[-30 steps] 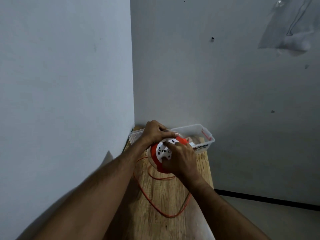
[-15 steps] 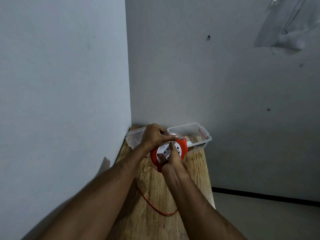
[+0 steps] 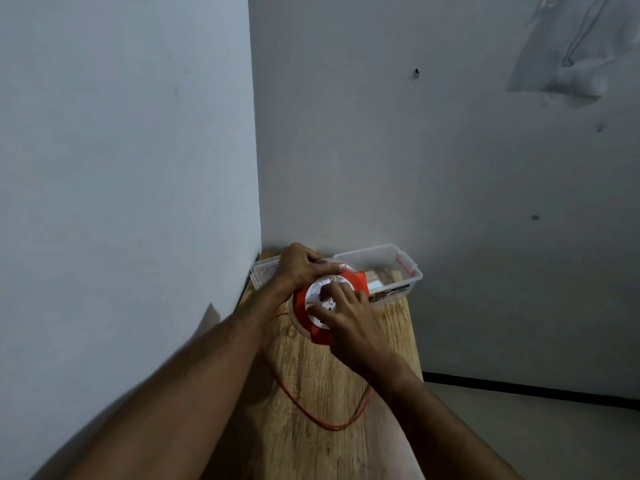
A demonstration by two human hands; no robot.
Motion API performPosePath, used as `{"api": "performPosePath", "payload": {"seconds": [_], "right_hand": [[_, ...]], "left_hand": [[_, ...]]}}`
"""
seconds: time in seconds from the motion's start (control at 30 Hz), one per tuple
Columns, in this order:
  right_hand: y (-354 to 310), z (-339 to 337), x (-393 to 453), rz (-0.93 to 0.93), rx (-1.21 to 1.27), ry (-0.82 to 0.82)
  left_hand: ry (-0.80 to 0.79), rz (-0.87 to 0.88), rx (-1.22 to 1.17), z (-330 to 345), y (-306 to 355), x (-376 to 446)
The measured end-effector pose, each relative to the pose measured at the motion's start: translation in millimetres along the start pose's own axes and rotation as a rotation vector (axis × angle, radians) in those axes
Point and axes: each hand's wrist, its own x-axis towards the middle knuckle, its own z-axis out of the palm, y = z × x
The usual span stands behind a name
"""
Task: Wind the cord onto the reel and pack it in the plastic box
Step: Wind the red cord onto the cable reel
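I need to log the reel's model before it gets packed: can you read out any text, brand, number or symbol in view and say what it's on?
No text can be read.
Plastic box: a dark label on its front wall, print too blurred to read.
Reel: white socket face mostly covered by the right hand; no legible marking.
Orange cord, wooden table, walls: none.

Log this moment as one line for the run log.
stage: winding | left hand: gripping reel | right hand: on reel face | cord: loop loose on table | plastic box: open, behind reel
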Motion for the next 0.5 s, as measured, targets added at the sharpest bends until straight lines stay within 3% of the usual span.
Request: {"api": "performPosePath", "payload": {"seconds": [0.23, 0.5], "right_hand": [[15, -12, 3, -0.106, -0.158, -0.108], [19, -6, 9, -0.086, -0.210, -0.057]], "left_hand": [[-0.076, -0.001, -0.036, 1, -1, -1], [-0.051, 0.028, 0.033, 1, 8, -3]]}}
